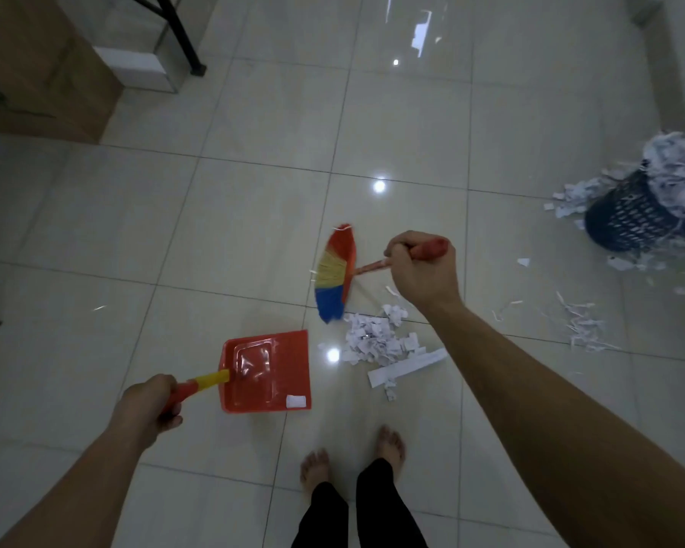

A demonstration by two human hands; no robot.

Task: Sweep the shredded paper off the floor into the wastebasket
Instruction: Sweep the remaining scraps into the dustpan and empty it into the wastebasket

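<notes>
one dustpan (267,371), one brush (335,272), one wastebasket (633,215) (overflowing), two hands

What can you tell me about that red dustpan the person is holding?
The dustpan looks like glossy red-orange plastic: a flat rectangular tray with a raised, shiny recessed panel and a straight front lip facing right toward the paper pile. Its handle is yellow near the tray and red further back, where the left hand grips it. It sits low at the tiled floor; whether it touches the floor is unclear. One white paper scrap lies in its near front corner; otherwise it holds no shreds.

Both arms outstretched, fingers (402,247) curled
</notes>
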